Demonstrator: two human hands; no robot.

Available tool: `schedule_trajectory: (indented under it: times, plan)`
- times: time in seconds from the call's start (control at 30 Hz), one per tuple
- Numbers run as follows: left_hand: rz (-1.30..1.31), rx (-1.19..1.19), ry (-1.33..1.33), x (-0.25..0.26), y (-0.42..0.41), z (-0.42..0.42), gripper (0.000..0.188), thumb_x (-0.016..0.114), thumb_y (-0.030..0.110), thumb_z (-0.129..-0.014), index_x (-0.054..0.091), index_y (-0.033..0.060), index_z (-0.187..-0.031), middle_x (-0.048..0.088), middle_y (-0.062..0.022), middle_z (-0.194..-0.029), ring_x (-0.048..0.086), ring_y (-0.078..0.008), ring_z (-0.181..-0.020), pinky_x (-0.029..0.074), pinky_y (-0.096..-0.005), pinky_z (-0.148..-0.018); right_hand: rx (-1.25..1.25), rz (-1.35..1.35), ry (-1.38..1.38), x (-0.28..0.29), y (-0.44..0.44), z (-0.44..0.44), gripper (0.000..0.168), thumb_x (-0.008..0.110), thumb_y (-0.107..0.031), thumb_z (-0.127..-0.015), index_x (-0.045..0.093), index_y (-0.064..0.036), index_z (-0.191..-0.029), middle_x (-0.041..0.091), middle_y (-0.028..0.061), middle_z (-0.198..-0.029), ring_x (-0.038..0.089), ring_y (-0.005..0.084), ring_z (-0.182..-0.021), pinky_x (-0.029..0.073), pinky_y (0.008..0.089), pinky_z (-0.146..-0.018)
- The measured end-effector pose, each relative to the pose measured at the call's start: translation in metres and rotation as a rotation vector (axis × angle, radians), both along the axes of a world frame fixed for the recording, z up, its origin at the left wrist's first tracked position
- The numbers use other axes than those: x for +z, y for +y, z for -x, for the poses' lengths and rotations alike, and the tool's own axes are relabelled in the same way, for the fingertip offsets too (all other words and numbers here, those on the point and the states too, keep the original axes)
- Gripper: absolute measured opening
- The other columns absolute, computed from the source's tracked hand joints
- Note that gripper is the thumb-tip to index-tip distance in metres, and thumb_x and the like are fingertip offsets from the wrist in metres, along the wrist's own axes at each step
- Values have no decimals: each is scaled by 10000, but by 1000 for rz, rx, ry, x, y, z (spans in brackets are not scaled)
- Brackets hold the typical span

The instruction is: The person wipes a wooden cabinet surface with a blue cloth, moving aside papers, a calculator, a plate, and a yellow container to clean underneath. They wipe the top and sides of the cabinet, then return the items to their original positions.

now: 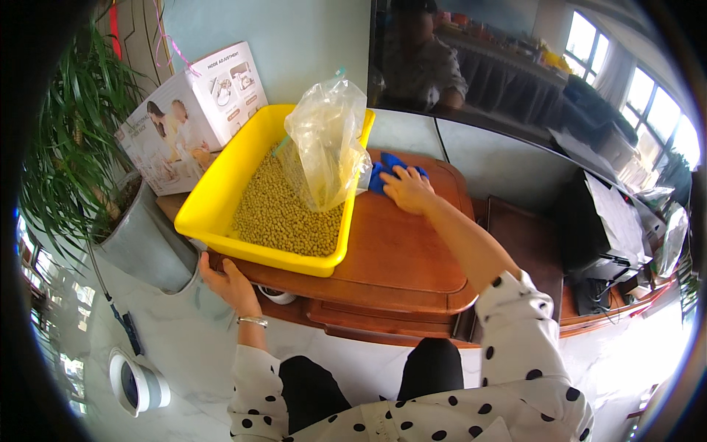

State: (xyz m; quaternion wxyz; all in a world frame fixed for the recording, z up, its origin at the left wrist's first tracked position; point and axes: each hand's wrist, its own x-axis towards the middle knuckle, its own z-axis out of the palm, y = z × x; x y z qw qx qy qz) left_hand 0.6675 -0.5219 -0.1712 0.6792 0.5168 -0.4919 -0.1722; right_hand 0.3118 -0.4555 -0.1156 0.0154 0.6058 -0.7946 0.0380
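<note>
My right hand (409, 190) presses a blue cloth (381, 175) onto the wooden cabinet top (403, 248), right of the yellow plastic basin (212, 201). Its fingers are spread over the cloth. My left hand (232, 284) is at the cabinet's front edge, below the basin's near left corner, with fingers apart and a bracelet at the wrist. Tan bean-like grains (276, 215) cover much of the basin's floor. A clear plastic bag (326, 132) with a green closure stands crumpled in the basin, leaning on its right wall.
A printed carton (171, 138) and a potted leafy plant (143, 237) flank the basin on the left. The dark television (497, 72) overhangs the back. At right are a black appliance (585, 221) and cables. A white-and-grey bucket (138, 381) is on the floor.
</note>
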Motion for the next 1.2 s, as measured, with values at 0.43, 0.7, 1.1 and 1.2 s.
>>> schedule_trajectory:
  times: [0.43, 0.7, 1.1, 1.2]
  plan:
    - [32, 51, -35, -11, -12, 13, 342, 406, 8, -819, 520, 5, -1142, 501, -170, -1140, 412, -305, -1065, 340, -386, -925, 48, 89, -71, -2, -58, 1, 383, 421, -317, -868, 558, -62, -1119, 489, 149, -1204, 413, 317, -1156, 316, 490, -955]
    - [25, 32, -134, -8, -14, -4, 340, 417, 29, -859, 507, 67, -1184, 433, -181, -1159, 417, -302, -1052, 350, -354, -907, 714, 268, -124, 3, 143, -119, 354, 499, -331, -841, 585, -107, -1102, 437, 118, -1264, 372, 331, -1188, 300, 508, -972]
    - [-30, 20, -132, -6, -4, 13, 329, 406, 53, -865, 514, 66, -1176, 457, -166, -1186, 384, -287, -1093, 335, -364, -920, -97, 285, 150, -22, 69, 30, 368, 434, -456, -849, 578, -226, -1098, 436, 88, -1279, 368, 353, -1175, 328, 565, -912]
    - [-29, 45, -159, -5, -6, 1, 331, 405, 48, -866, 511, 71, -1178, 467, -154, -1177, 385, -279, -1088, 339, -351, -913, 288, 223, 125, -16, 128, -60, 358, 483, -445, -847, 544, -269, -1153, 388, 79, -1326, 319, 343, -1225, 295, 568, -958]
